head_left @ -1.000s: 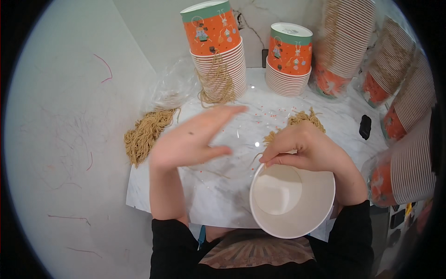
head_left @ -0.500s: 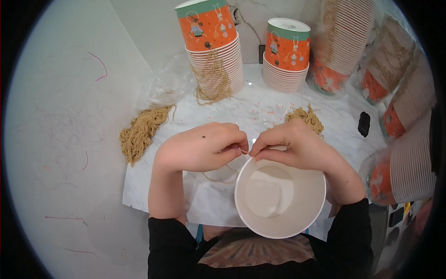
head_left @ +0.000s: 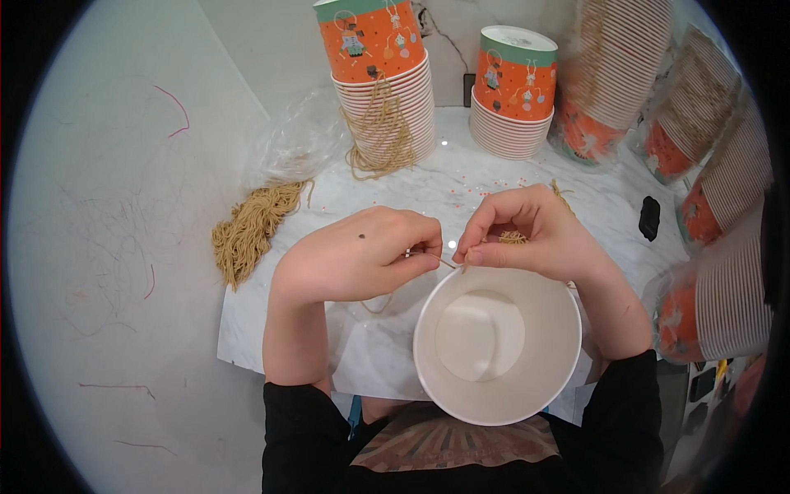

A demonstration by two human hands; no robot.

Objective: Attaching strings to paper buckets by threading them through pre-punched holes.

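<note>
A white paper bucket (head_left: 543, 350) sits in front of me, its open mouth toward me. Just over its far rim, my left hand (head_left: 366, 251) pinches a thin tan cord (head_left: 447, 263) between thumb and fingers. My right hand (head_left: 543, 235) is pinched at the same cord, thumb against index finger, right at the rim. A short stretch of cord shows taut between the two hands. A loose loop of cord (head_left: 378, 307) hangs below my left hand. Whether the cord passes through the bucket's wall cannot be made out.
A tan yarn bundle (head_left: 255, 235) lies left; another (head_left: 559, 193) is mostly behind my right hand. Orange-and-green bucket stacks (head_left: 383, 115) (head_left: 514, 90) stand at the back, with bagged stacks (head_left: 613, 74) along the right. A small black object (head_left: 648, 218) and tiny orange bits (head_left: 465, 193) lie on the marbled table.
My hands have drawn slightly apart, so more cord shows between them. My right hand has shifted up and right, with its fingers more arched. The loop under my left hand has shortened.
</note>
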